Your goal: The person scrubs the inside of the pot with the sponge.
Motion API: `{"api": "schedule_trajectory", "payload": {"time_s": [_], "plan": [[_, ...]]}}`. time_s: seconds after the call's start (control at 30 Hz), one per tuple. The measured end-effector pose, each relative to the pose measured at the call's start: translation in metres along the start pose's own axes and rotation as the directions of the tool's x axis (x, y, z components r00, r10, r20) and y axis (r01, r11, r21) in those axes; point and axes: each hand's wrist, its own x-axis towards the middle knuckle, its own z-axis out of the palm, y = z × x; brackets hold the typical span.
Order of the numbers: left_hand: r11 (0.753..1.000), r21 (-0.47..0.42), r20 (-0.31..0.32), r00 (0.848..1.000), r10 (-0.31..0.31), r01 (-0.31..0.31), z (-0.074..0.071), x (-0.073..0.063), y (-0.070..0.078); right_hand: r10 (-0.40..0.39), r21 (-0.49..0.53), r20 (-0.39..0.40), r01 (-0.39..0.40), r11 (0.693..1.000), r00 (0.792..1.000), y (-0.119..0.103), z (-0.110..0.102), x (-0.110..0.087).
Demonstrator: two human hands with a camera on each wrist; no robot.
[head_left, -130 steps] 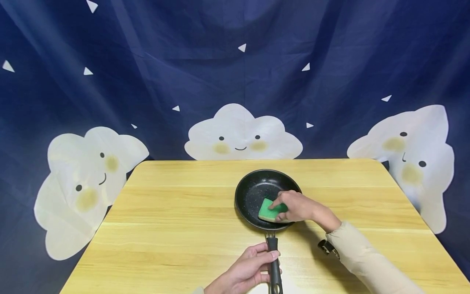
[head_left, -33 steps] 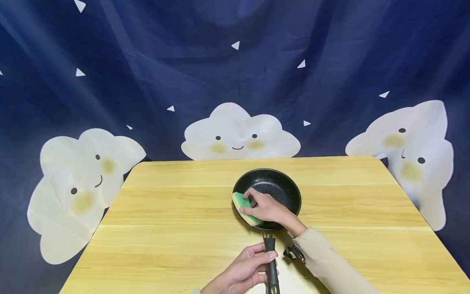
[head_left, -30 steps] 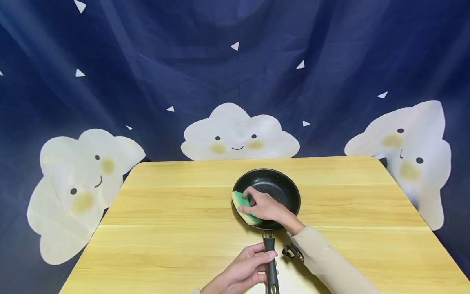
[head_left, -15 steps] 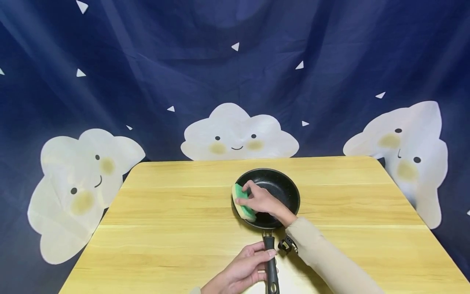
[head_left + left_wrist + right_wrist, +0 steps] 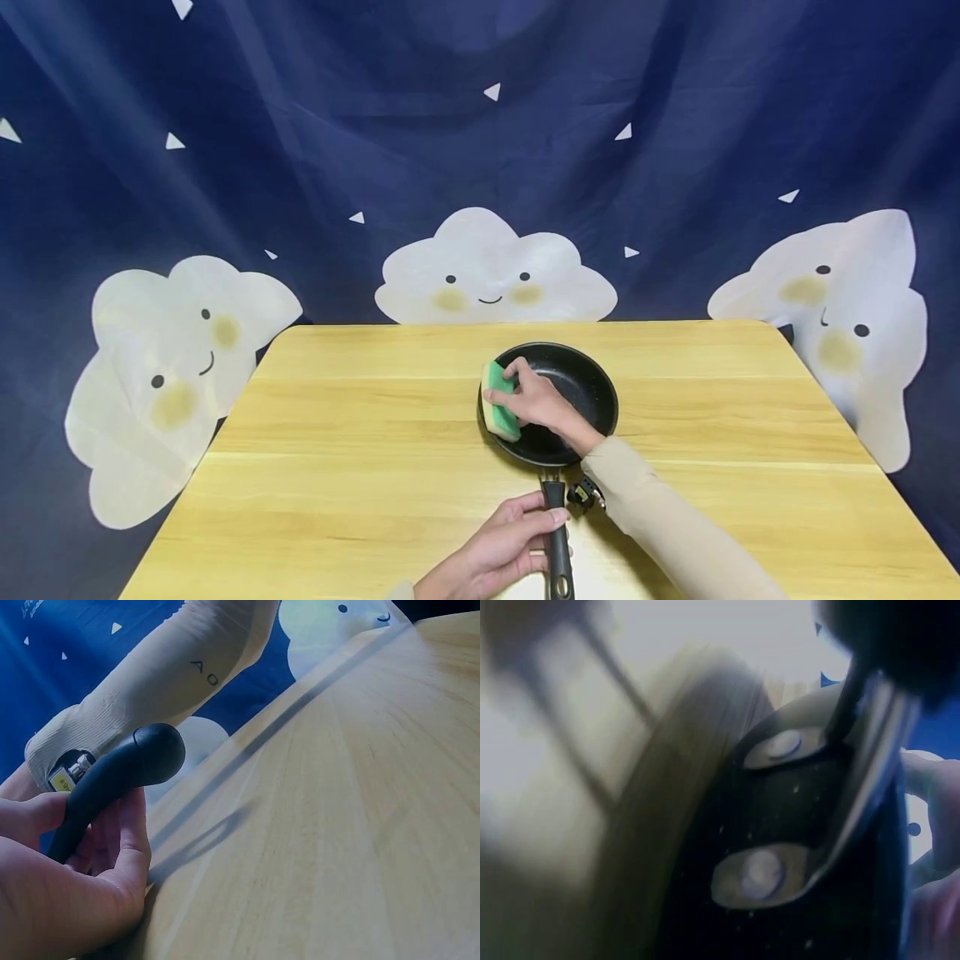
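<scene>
A black speckled frying pan [image 5: 558, 446] is over the wooden table, its handle [image 5: 559, 558] pointing toward me. My left hand [image 5: 504, 546] grips that handle, thumb on top and fingers beneath; the left wrist view shows the dark handle end [image 5: 156, 754] from close by. With my right hand [image 5: 534, 398] I pinch a green and cream sponge [image 5: 501, 404], standing on edge against the pan's left inner wall. In the right wrist view the pan's outer side with its two rivets [image 5: 762, 871] fills the middle, and part of my right hand [image 5: 936, 817] shows at the edge.
The wooden table [image 5: 337, 483] spreads around the pan on all sides. Behind it hangs a dark blue curtain [image 5: 420, 125] with smiling white clouds [image 5: 491, 275]. A black wrist camera [image 5: 585, 493] sits under my right sleeve, close to the pan handle.
The sponge went from the pan's lower right to its lower left, then up along the left wall, turning more upright. My left hand has kept its grip on the handle.
</scene>
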Motion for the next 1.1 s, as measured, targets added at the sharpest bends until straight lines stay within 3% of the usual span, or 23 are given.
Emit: {"api": "schedule_trajectory", "payload": {"time_s": [0.27,0.6,0.87,1.1], "plan": [[1.000,-0.003,0.009,1.000,-0.010,0.010,0.0013,0.0003,0.0006,-0.044,-0.162,-0.067,0.033,0.986,0.997,0.0001,-0.0024,0.0028],[1.000,-0.012,0.014,1.000,-0.013,0.013,0.0007,0.0002,0.0006,-0.103,-0.323,-0.152,0.049,0.945,0.983,-0.0009,-0.0005,0.0046],[1.000,-0.007,0.008,1.000,-0.012,0.012,-0.0002,0.0000,0.0006,-0.165,-0.480,-0.194,0.053,0.876,0.967,0.0003,0.0008,0.0077],[1.000,-0.007,0.012,1.000,0.000,0.000,-0.0008,-0.0002,-0.0004,-0.225,-0.545,-0.194,0.086,0.834,0.955,0.0051,-0.0011,0.0098]]}}
